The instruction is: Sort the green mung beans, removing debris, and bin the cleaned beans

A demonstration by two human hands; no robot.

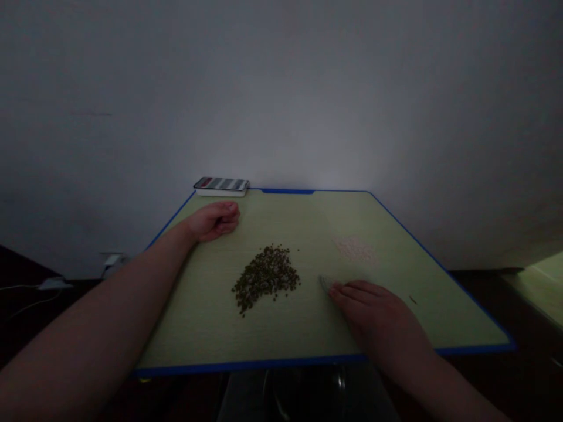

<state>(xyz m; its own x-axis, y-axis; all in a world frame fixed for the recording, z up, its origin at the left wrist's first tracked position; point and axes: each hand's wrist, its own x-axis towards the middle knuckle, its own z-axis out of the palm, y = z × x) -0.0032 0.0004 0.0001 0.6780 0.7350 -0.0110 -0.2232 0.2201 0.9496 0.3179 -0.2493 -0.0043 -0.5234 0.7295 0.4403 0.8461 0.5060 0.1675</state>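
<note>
Dim light falls on a pale wall (281, 99) behind the worktop (281, 337), whose border is blue. From my distant post I look first at the small clear piece (324, 283) pinched in the fingertips of my right hand (373, 308); the light is too poor for me to tell what it is. It sits at the worktop's right of centre, just beside a heap of dark grains (267, 273) but apart from it. Paler bits show among those grains, and a few strays lie around its margin. Beyond my right hand is a thin spread of pale grains (355, 250), likewise untouched.

I judge the step in hand to be close handling of the clear piece between these two lots. Any move toward the heap would call, I think, for a low, light touch, so the loose grains do not scatter or mix.

My left hand (215, 221) lies past the heap, curled into a loose fist; I cannot tell whether anything is inside. Just behind it, a phone (224, 183) rests on a white box (220, 192) at the far corner. A brown sliver (413, 299) lies to the right of my right hand.
</note>
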